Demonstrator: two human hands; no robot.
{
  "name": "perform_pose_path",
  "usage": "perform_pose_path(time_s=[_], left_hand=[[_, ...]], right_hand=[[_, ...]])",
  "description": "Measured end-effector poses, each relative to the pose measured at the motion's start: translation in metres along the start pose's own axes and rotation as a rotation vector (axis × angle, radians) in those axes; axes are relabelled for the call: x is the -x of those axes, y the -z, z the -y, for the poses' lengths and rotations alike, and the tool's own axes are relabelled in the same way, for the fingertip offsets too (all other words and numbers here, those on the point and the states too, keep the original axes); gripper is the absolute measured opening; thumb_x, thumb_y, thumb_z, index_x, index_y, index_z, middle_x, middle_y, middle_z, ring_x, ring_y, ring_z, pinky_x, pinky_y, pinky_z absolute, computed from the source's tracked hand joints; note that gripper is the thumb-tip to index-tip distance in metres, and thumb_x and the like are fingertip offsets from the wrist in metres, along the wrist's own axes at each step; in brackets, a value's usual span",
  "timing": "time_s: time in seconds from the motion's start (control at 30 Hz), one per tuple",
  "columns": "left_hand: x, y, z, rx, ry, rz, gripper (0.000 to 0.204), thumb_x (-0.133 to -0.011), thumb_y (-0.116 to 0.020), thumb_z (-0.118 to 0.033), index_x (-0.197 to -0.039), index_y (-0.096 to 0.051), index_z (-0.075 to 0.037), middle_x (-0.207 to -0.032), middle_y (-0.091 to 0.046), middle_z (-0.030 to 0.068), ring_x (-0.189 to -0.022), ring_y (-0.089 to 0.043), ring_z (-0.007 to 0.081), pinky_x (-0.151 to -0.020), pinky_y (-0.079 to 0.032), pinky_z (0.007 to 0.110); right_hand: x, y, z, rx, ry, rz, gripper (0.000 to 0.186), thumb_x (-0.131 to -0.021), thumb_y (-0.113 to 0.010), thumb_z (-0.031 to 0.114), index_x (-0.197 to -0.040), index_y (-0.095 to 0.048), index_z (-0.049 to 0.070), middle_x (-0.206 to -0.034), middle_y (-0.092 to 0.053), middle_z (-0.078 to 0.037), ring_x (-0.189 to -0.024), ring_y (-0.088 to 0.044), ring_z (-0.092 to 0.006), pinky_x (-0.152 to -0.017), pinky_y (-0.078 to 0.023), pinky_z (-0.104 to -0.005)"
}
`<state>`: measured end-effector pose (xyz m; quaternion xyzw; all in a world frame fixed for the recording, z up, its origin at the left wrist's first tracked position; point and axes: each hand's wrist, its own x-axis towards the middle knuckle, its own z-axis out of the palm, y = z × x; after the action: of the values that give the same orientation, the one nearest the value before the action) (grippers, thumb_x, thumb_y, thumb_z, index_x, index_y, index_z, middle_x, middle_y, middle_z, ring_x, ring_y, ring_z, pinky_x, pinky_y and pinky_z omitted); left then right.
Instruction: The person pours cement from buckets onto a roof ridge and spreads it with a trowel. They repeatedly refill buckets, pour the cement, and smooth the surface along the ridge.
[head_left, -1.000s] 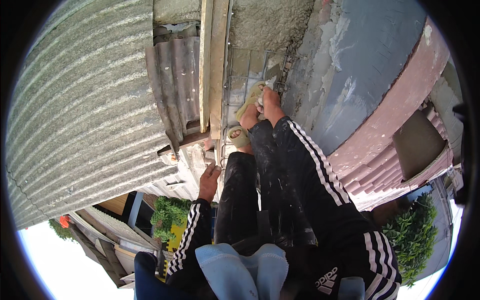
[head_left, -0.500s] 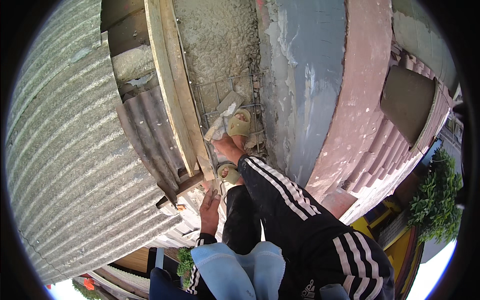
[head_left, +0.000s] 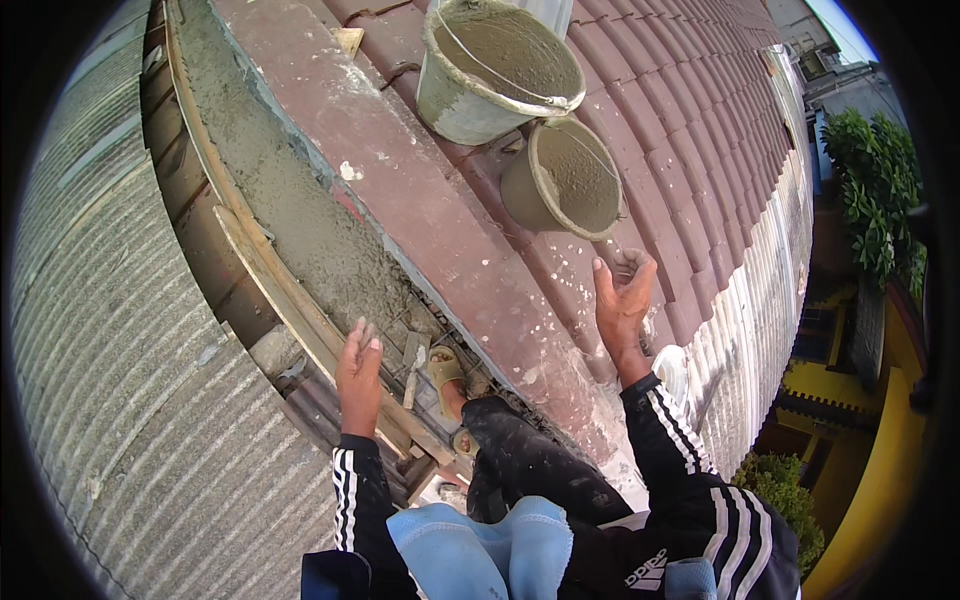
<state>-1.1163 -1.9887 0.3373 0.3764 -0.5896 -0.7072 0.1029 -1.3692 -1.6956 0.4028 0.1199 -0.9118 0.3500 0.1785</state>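
My right hand (head_left: 625, 300) reaches out over the roof just below the smaller bucket (head_left: 570, 185), thumb up and fingers loosely curled apart, holding nothing. Grey wet mortar fills much of that bucket. Behind it stands a larger mortar-smeared bucket (head_left: 465, 100) with a wire handle, also holding mortar. My left hand (head_left: 360, 378) is held above the long wooden board (head_left: 300, 320), its fingers stretched and nothing in them. By my sandalled foot (head_left: 445, 375) lies a flat grey trowel-like piece (head_left: 415, 350), touched by neither hand.
Wet concrete (head_left: 290, 180) lies in the channel between the boards and the reddish ledge (head_left: 420, 220), with steel bars showing near my feet. Corrugated grey sheets (head_left: 130, 380) cover the left. Red roof tiles (head_left: 680, 150) slope away at right, beside pale corrugated metal (head_left: 750, 330).
My view has turned right, bringing both buckets into sight. My right hand has left the pale piece by my foot and moved up and right. My left hand has lifted from the board's end.
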Motion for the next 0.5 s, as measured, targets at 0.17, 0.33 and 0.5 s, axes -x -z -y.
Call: perform_pose_path(time_s=[0.17,0.33,0.5], left_hand=[[-0.037,-0.063,-0.134,-0.028,-0.183,0.125,0.054,-0.108,-0.056,-0.017,-0.154,-0.041,0.007,-0.152,-0.051,0.0242,-0.141,-0.051,0.0264,-0.117,-0.040,0.036],[0.003,-0.144,-0.192,0.140,-0.121,0.502,0.055,-0.110,-0.052,-0.026,-0.152,-0.043,0.008,-0.150,-0.054,0.0213,-0.139,-0.052,0.0260,-0.117,-0.038,0.037],[0.065,-0.167,-0.227,0.581,-0.087,0.506,0.061,-0.110,-0.041,-0.034,-0.149,-0.042,0.014,-0.153,-0.047,0.0271,-0.145,-0.045,0.0311,-0.122,-0.030,0.042]], right_hand=[[-0.114,-0.008,0.007,-0.306,0.009,0.241,0.031,-0.095,-0.073,0.020,-0.113,-0.060,0.000,-0.090,-0.065,-0.006,-0.077,-0.057,-0.0149,-0.071,-0.050,-0.0340],[-0.102,0.042,0.085,-0.506,0.076,0.310,0.017,-0.101,-0.064,0.014,-0.091,-0.064,0.000,-0.074,-0.057,-0.002,-0.067,-0.048,-0.0094,-0.061,-0.044,-0.0293],[-0.043,0.095,0.200,-0.586,0.464,0.455,0.010,-0.096,-0.062,0.005,-0.100,-0.065,-0.004,-0.087,-0.066,-0.018,-0.073,-0.065,-0.0366,-0.068,-0.053,-0.0416]])
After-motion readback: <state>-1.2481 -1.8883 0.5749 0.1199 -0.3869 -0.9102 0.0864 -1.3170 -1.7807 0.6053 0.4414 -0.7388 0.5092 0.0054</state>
